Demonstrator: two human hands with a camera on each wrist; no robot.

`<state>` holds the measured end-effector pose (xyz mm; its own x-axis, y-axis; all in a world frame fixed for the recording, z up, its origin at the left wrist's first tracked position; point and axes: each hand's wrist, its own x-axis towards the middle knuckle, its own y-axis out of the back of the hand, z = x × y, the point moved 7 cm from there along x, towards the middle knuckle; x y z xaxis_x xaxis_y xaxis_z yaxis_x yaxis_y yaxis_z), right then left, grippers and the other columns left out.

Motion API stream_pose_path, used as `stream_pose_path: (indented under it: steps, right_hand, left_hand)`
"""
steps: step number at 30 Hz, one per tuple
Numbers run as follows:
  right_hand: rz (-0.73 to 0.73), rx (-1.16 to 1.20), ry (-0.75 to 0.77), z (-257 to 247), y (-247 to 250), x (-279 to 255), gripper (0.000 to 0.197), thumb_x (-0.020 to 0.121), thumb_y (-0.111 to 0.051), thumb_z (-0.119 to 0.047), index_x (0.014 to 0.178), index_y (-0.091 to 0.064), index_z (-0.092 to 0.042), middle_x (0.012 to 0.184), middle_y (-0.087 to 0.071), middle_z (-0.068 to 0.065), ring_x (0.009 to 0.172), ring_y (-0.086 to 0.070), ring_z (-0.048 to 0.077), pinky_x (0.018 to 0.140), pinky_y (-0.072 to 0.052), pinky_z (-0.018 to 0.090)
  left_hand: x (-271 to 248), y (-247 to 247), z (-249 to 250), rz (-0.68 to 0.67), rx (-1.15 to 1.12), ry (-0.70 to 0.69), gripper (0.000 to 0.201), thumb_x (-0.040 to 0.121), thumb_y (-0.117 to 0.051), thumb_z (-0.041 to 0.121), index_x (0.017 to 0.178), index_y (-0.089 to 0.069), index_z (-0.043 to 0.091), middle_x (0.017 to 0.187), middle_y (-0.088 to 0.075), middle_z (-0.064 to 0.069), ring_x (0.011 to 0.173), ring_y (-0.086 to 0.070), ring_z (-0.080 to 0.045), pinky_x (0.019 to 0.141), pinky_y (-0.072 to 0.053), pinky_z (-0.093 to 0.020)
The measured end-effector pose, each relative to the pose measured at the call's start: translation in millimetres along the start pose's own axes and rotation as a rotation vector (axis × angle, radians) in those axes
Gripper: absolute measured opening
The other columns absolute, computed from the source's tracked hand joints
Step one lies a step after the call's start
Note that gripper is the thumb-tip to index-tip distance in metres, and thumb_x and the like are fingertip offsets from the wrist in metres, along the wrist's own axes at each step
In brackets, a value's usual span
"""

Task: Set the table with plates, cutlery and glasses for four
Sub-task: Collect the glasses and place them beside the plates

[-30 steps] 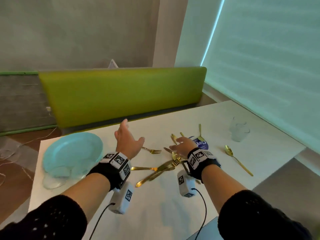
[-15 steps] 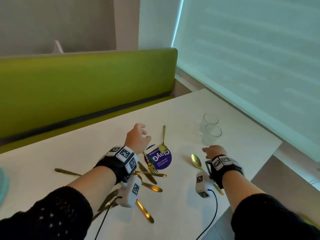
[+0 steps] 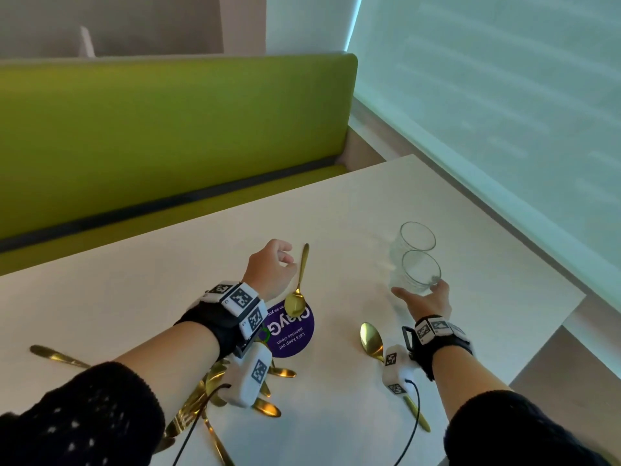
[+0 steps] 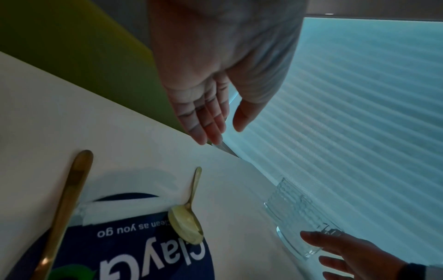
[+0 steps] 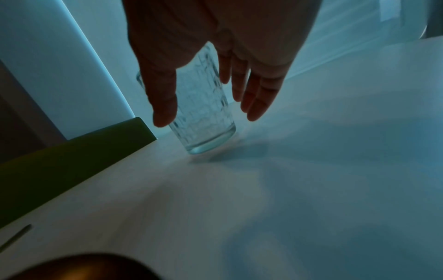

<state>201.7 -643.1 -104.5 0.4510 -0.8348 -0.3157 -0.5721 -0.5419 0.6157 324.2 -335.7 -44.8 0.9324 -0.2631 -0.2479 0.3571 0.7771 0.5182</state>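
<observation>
Two clear ribbed glasses stand side by side at the right of the white table (image 3: 353,203), the near glass (image 3: 416,274) in front of the far glass (image 3: 417,235). My right hand (image 3: 420,294) is open at the near glass's base. In the right wrist view the thumb and fingers (image 5: 254,106) spread either side of the glass (image 5: 203,117), which stands on the table. My left hand (image 3: 279,264) hovers open and empty just left of a gold spoon (image 3: 297,290). The left wrist view shows the left hand (image 4: 223,132), the spoon (image 4: 189,217) and the glasses (image 4: 294,206).
The spoon's bowl lies on a round purple sticker (image 3: 292,331). Another gold spoon (image 3: 371,341) lies by my right wrist. Several gold cutlery pieces (image 3: 268,406) are heaped under my left forearm. A green bench (image 3: 168,136) runs along the far side, a blind-covered window (image 3: 487,112) to the right.
My head has turned right, so the blue plates left the view. My right hand moved forward from beside the spoon to the near glass. My left hand shifted slightly forward.
</observation>
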Motion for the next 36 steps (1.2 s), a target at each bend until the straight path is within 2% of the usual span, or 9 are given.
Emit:
stream_pose_path:
  steps: [4,8,10,12,17,22,27,32,36]
  right_hand:
    - [0.018,0.063,0.021,-1.1,-8.2,8.0,0.092,0.064,-0.085,-0.028,0.139,-0.035,-0.018,0.135,-0.052,0.008,0.124,-0.05,0.028,0.102,-0.04,0.033]
    - [0.049,0.102,0.05,0.7,-13.1,14.2,0.09,0.063,-0.085,-0.031,0.137,-0.036,-0.021,0.13,-0.056,0.008,0.119,-0.053,0.03,0.099,-0.042,0.036]
    - [0.052,0.094,0.087,-0.2,-15.9,16.3,0.084,0.062,-0.085,-0.032,0.132,-0.04,-0.023,0.126,-0.058,0.008,0.114,-0.057,0.03,0.097,-0.045,0.038]
    - [0.06,0.076,0.116,-0.7,-17.9,17.1,0.079,0.061,-0.085,-0.032,0.127,-0.043,-0.023,0.122,-0.06,0.009,0.11,-0.058,0.029,0.096,-0.047,0.039]
    - [0.026,0.061,0.182,-9.8,-25.6,6.5,0.071,0.063,-0.084,-0.027,0.122,-0.045,-0.021,0.115,-0.06,0.008,0.107,-0.058,0.028,0.091,-0.047,0.036]
    - [-0.189,0.046,0.376,-52.5,-44.5,-20.0,0.066,0.063,-0.085,-0.023,0.118,-0.048,-0.02,0.101,-0.06,-0.001,0.094,-0.058,0.02,0.081,-0.045,0.027]
    - [-0.417,0.09,0.477,-92.2,-69.4,-50.0,0.071,0.05,-0.086,-0.027,0.111,-0.049,-0.024,0.093,-0.059,-0.008,0.089,-0.06,0.015,0.076,-0.046,0.022]
    - [-0.699,0.234,0.399,-100.7,-91.2,-64.5,0.068,0.05,-0.078,-0.009,0.113,-0.052,-0.013,0.093,-0.064,0.004,0.077,-0.064,0.009,0.062,-0.05,0.013]
    - [-0.836,0.199,0.298,-93.2,-95.4,-57.1,0.073,0.051,-0.081,-0.01,0.118,-0.052,-0.02,0.101,-0.067,0.008,0.087,-0.063,0.018,0.072,-0.05,0.026]
  left_hand:
    - [7.6,-8.9,-3.8,-0.011,-0.02,0.022,0.036,0.089,-0.058,0.017,0.124,-0.05,0.014,0.103,-0.06,0.003,0.095,-0.057,-0.015,0.084,-0.047,-0.027]
    - [9.7,-20.5,-6.9,-0.049,-0.016,0.033,0.039,0.089,-0.059,0.018,0.126,-0.048,0.014,0.106,-0.059,0.002,0.09,-0.054,-0.012,0.061,-0.039,-0.011]
    - [10.8,-25.1,-7.8,-0.054,-0.013,0.029,0.039,0.089,-0.059,0.019,0.126,-0.048,0.014,0.112,-0.061,0.0,0.089,-0.054,-0.011,0.057,-0.034,-0.007]
    - [12.0,-27.2,-7.6,-0.032,-0.018,0.014,0.038,0.088,-0.06,0.019,0.124,-0.049,0.014,0.108,-0.062,0.002,0.086,-0.054,-0.011,0.058,-0.034,-0.007]
    - [12.2,-36.2,-2.3,-0.044,-0.041,-0.014,0.041,0.084,-0.063,0.016,0.123,-0.05,0.015,0.112,-0.062,-0.001,0.091,-0.06,-0.017,0.081,-0.048,-0.024]
    - [13.4,-53.2,10.6,-0.133,-0.003,-0.108,0.063,0.078,-0.07,0.014,0.134,-0.042,0.017,0.126,-0.052,0.001,0.102,-0.054,-0.014,0.085,-0.041,-0.02]
    - [18.4,-61.0,24.3,-0.158,0.009,-0.178,0.086,0.067,-0.081,0.013,0.141,-0.036,0.021,0.141,-0.048,-0.003,0.128,-0.047,-0.018,0.101,-0.042,-0.028]
    - [20.0,-57.6,26.9,-0.134,-0.029,-0.153,0.09,0.063,-0.085,0.021,0.138,-0.035,0.018,0.123,-0.058,0.0,0.11,-0.056,-0.018,0.081,-0.044,-0.021]
    - [21.0,-58.2,18.9,-0.091,-0.017,-0.111,0.082,0.064,-0.084,0.026,0.131,-0.04,0.015,0.122,-0.059,-0.002,0.102,-0.056,-0.016,0.079,-0.047,-0.024]
